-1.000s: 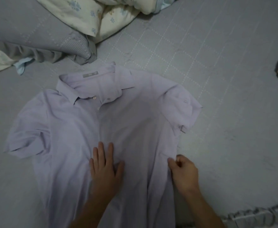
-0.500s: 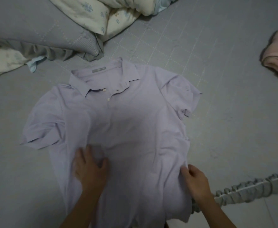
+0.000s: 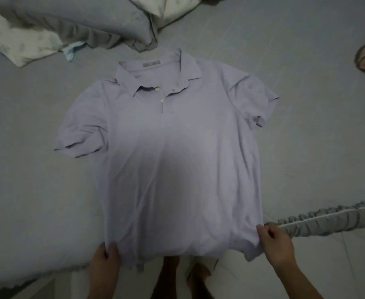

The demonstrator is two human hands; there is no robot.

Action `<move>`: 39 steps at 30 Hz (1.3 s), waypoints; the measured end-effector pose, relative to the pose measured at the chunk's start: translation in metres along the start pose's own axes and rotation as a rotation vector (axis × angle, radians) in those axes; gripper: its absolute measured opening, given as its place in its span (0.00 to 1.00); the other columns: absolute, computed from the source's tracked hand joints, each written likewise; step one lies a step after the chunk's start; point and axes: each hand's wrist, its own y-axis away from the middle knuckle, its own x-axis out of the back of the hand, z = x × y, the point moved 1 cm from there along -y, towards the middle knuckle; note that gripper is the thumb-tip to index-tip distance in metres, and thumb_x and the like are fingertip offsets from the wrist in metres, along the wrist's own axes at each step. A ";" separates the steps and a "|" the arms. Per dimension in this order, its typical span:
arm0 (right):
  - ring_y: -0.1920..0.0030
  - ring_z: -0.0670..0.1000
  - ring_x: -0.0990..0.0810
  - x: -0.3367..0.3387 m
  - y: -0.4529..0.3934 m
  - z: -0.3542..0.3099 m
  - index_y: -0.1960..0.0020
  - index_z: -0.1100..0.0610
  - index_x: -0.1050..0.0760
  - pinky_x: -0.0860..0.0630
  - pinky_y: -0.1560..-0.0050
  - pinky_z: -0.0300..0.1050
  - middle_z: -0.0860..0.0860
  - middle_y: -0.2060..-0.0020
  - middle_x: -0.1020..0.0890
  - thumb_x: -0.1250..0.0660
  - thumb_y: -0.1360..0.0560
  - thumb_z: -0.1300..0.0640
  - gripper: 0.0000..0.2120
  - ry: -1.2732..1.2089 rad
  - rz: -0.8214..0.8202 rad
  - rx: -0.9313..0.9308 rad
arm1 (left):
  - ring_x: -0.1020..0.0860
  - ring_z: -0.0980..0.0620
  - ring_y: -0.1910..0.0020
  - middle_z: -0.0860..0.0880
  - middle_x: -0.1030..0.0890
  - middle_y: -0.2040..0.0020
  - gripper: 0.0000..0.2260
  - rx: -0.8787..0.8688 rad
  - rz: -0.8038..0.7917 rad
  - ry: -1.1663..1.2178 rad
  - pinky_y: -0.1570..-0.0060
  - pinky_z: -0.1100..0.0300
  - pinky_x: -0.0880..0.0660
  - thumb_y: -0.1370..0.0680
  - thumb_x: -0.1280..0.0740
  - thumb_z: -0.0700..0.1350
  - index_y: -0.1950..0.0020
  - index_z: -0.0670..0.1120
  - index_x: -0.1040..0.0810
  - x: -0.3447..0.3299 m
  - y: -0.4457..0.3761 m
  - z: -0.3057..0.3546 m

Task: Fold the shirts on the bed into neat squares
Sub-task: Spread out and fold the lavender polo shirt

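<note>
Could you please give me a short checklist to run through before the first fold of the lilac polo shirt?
1. Left hand grip on the hem corner: ok.
2. Right hand grip on the other hem corner: ok.
3. Polo shirt lying face up, body flat: ok.
4. Collar lying flat: ok.
5. Both sleeves smooth: not ok, each is creased.
6. Hem fully on the bed: not ok, it overhangs the edge.

no readable text, grey neck label inside polo shirt collar too blurred to read
</note>
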 end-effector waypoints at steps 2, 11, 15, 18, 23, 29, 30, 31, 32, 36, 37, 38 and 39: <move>0.60 0.58 0.22 -0.001 0.000 -0.001 0.62 0.55 0.25 0.33 0.63 0.46 0.55 0.66 0.20 0.34 0.22 0.55 0.10 -0.045 0.075 0.000 | 0.22 0.32 0.47 0.28 0.21 0.48 0.15 0.039 0.079 0.025 0.50 0.45 0.29 0.17 0.41 0.45 0.46 0.32 0.24 0.002 0.003 -0.016; 0.54 0.58 0.23 -0.020 0.006 -0.017 0.52 0.58 0.25 0.27 0.51 0.48 0.57 0.53 0.23 0.25 0.29 0.52 0.14 0.047 0.086 0.104 | 0.21 0.45 0.62 0.44 0.20 0.62 0.12 -0.142 0.111 0.105 0.63 0.52 0.29 0.24 0.28 0.51 0.53 0.44 0.25 -0.004 0.009 -0.012; 0.59 0.60 0.21 -0.015 0.002 -0.017 0.64 0.61 0.23 0.26 0.56 0.49 0.62 0.59 0.20 0.29 0.26 0.57 0.11 0.084 0.076 0.226 | 0.29 0.53 0.71 0.48 0.24 0.71 0.13 -0.216 0.080 0.115 0.71 0.57 0.32 0.25 0.29 0.50 0.63 0.44 0.26 -0.005 0.005 -0.003; 0.61 0.57 0.22 0.002 0.003 -0.016 0.66 0.59 0.25 0.26 0.58 0.48 0.57 0.63 0.20 0.29 0.26 0.59 0.12 -0.098 0.195 0.250 | 0.32 0.51 0.69 0.45 0.28 0.73 0.19 -0.154 0.124 0.134 0.68 0.53 0.33 0.24 0.31 0.54 0.66 0.41 0.29 0.003 -0.003 -0.016; 0.64 0.48 0.23 -0.001 0.007 -0.009 0.60 0.53 0.24 0.30 0.64 0.43 0.48 0.65 0.21 0.27 0.27 0.54 0.08 0.028 0.037 0.263 | 0.23 0.47 0.64 0.41 0.19 0.66 0.21 -0.071 -0.047 0.016 0.63 0.54 0.29 0.35 0.34 0.61 0.61 0.43 0.20 0.007 0.000 -0.038; 0.60 0.57 0.23 -0.018 -0.001 -0.026 0.59 0.59 0.24 0.28 0.60 0.48 0.56 0.60 0.21 0.32 0.25 0.60 0.05 0.351 0.012 0.379 | 0.21 0.48 0.57 0.43 0.17 0.61 0.03 -0.113 -0.134 -0.048 0.61 0.54 0.30 0.25 0.26 0.40 0.54 0.45 0.18 -0.002 -0.001 -0.043; 0.62 0.57 0.23 -0.015 -0.001 -0.028 0.61 0.59 0.26 0.29 0.61 0.47 0.56 0.62 0.22 0.33 0.25 0.60 0.07 0.282 0.007 0.374 | 0.21 0.47 0.57 0.42 0.17 0.61 0.02 -0.101 -0.104 -0.051 0.61 0.54 0.30 0.25 0.27 0.39 0.54 0.44 0.19 0.000 -0.003 -0.045; 0.63 0.57 0.24 -0.010 -0.001 -0.027 0.63 0.59 0.27 0.31 0.63 0.47 0.55 0.65 0.22 0.32 0.26 0.60 0.08 0.198 0.016 0.360 | 0.20 0.45 0.57 0.41 0.18 0.62 0.02 -0.080 -0.077 -0.052 0.61 0.53 0.30 0.24 0.28 0.39 0.54 0.42 0.20 0.003 -0.004 -0.047; 0.65 0.56 0.24 -0.004 0.000 -0.022 0.64 0.57 0.29 0.31 0.64 0.47 0.54 0.67 0.23 0.32 0.27 0.59 0.09 0.132 0.048 0.337 | 0.19 0.43 0.57 0.40 0.18 0.62 0.03 -0.063 -0.065 -0.055 0.60 0.52 0.29 0.24 0.29 0.39 0.54 0.41 0.20 0.005 -0.006 -0.049; 0.68 0.58 0.27 0.024 0.000 0.004 0.66 0.55 0.32 0.29 0.63 0.51 0.53 0.71 0.25 0.30 0.26 0.56 0.14 0.105 0.194 0.160 | 0.20 0.40 0.53 0.38 0.19 0.56 0.14 -0.023 -0.147 -0.088 0.56 0.51 0.28 0.28 0.35 0.50 0.50 0.41 0.22 0.005 -0.005 -0.041; 0.67 0.57 0.27 0.027 -0.002 0.006 0.66 0.56 0.31 0.29 0.62 0.51 0.53 0.72 0.25 0.30 0.25 0.56 0.14 0.133 0.167 0.117 | 0.20 0.41 0.53 0.39 0.19 0.55 0.16 -0.006 -0.152 -0.113 0.56 0.52 0.28 0.31 0.38 0.52 0.51 0.43 0.23 0.006 -0.004 -0.037; 0.67 0.58 0.27 0.029 -0.005 0.004 0.67 0.56 0.30 0.29 0.62 0.51 0.54 0.72 0.25 0.30 0.25 0.57 0.14 0.151 0.134 0.092 | 0.20 0.42 0.54 0.40 0.19 0.56 0.17 0.010 -0.142 -0.124 0.57 0.53 0.29 0.34 0.40 0.52 0.52 0.44 0.24 0.007 -0.005 -0.031; 0.66 0.58 0.26 0.030 -0.007 -0.002 0.66 0.56 0.28 0.29 0.61 0.51 0.55 0.72 0.24 0.31 0.25 0.57 0.13 0.152 0.117 0.081 | 0.20 0.42 0.55 0.42 0.19 0.58 0.16 0.028 -0.111 -0.104 0.58 0.53 0.28 0.35 0.40 0.52 0.54 0.44 0.25 0.010 -0.007 -0.024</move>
